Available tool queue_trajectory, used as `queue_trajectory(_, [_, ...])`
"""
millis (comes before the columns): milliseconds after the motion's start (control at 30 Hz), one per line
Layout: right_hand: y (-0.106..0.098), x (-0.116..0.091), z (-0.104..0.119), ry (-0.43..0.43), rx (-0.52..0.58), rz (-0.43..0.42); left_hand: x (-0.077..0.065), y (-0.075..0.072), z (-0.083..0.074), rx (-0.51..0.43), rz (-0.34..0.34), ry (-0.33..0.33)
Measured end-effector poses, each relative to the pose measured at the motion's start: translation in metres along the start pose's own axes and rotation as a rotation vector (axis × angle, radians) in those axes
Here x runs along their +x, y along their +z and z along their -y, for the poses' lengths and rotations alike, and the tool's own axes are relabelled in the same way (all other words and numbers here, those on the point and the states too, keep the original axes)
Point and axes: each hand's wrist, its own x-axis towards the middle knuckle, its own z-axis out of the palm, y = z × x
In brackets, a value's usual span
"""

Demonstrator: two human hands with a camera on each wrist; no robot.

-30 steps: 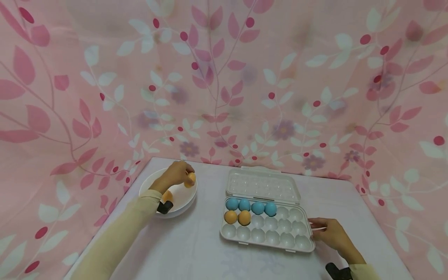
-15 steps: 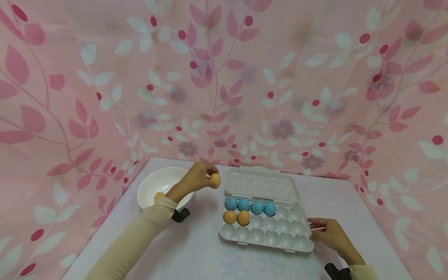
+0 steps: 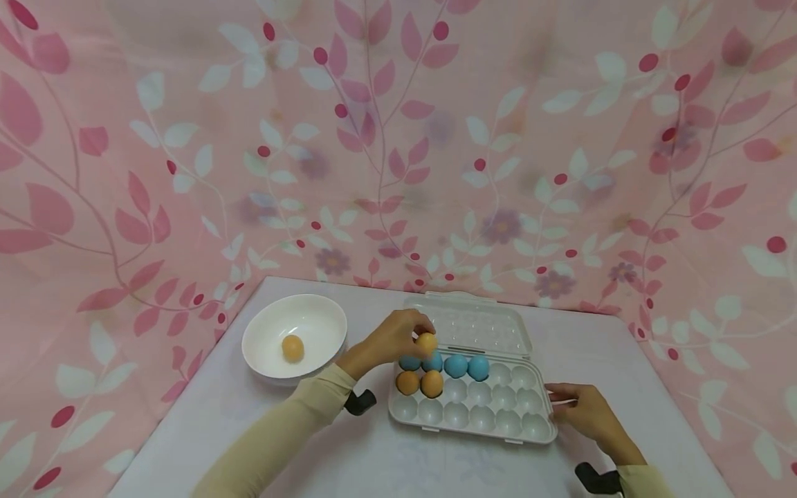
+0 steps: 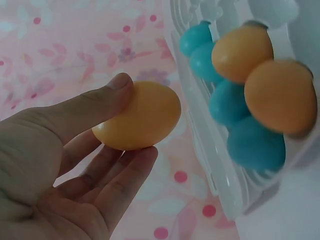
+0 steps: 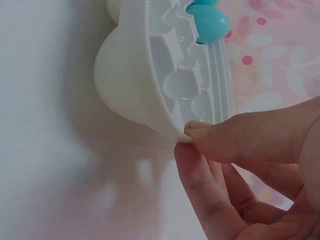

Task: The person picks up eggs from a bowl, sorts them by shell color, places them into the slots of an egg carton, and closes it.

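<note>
My left hand point(image 3: 398, 337) pinches an orange egg point(image 4: 145, 116) between thumb and fingertips, held above the left end of the egg carton point(image 3: 457, 415). The carton lies with its lid point(image 3: 482, 325) folded back. Several blue eggs point(image 3: 478, 368) sit in its back row, the left ones partly behind my left hand. Two orange eggs point(image 3: 432, 383) fill the left cups of the middle row. At the carton's right end, my right hand point(image 3: 585, 413) pinches the rim point(image 5: 167, 127) between thumb and index finger, as the right wrist view shows.
A white bowl point(image 3: 261, 356) stands on the left of the table, with one orange egg point(image 3: 292, 348) inside. A white cloth point(image 3: 349, 460) covers the table. Pink floral fabric point(image 3: 398, 138) hangs behind and on both sides.
My left hand has lifted the orange egg out of the bowl and carried it right, over to the carton. The right hand stays at the carton's rim.
</note>
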Motion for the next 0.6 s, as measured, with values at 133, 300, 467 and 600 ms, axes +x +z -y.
queue_trajectory(133, [0.0, 0.0, 0.0, 0.01, -0.007, -0.001, 0.007, 0.018, -0.006, 0.009, 0.028, 0.033])
queue_trajectory(300, [-0.001, -0.001, 0.003, 0.002, -0.004, 0.003, 0.011, 0.04, -0.013, 0.021, 0.058, 0.055])
queue_trajectory(467, [-0.001, -0.002, 0.004, -0.002, 0.002, 0.004, 0.015, 0.056, -0.014, 0.02, 0.074, 0.047])
queue_trajectory(600, [-0.001, -0.001, 0.003, -0.012, 0.0, 0.0, 0.018, 0.067, -0.014, 0.029, 0.072, 0.033])
